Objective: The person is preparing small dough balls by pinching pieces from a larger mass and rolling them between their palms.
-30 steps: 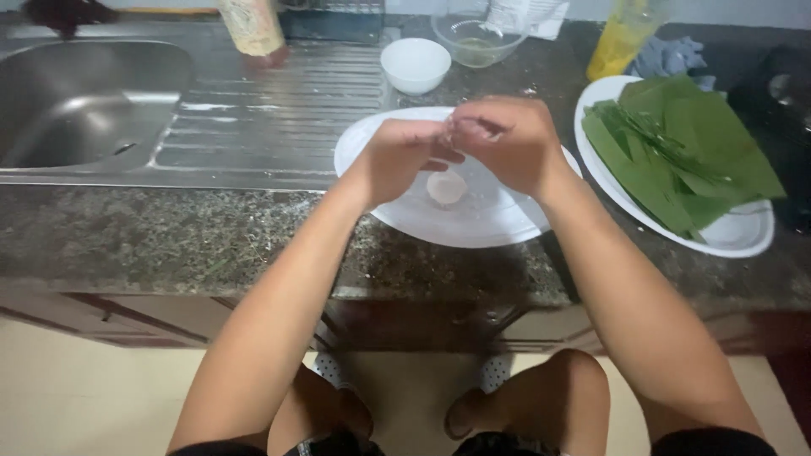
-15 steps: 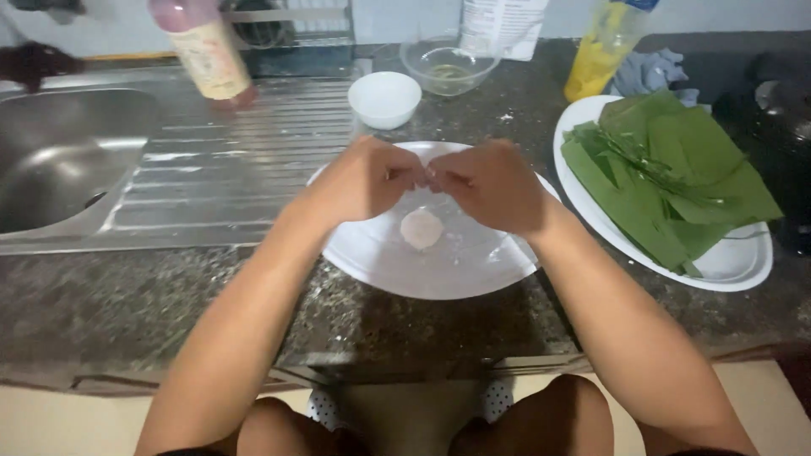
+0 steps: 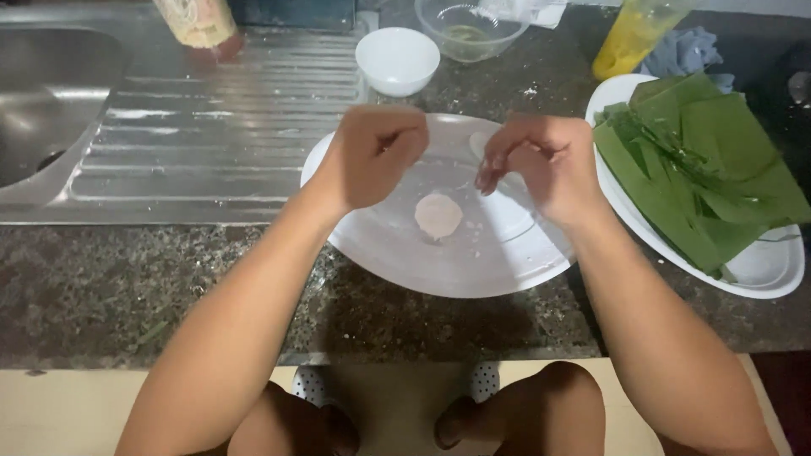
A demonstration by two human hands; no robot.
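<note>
Hands hover over wide white plate (image 3: 507,262): left hand (image 3: 372,156) loosely curled, right hand (image 3: 541,160) half-curled, both empty. Pale round dough disc (image 3: 438,214) lies between. Plate overhangs speckled worktop (image 3: 127,287) at 6 o'clock; a downward press could tip it.

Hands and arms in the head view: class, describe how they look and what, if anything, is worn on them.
Both forearms are bare, with no sleeves in view. The left hand and right hand wear no gloves, and no rings, watch or bracelet are visible. The fingers appear bare.
</note>
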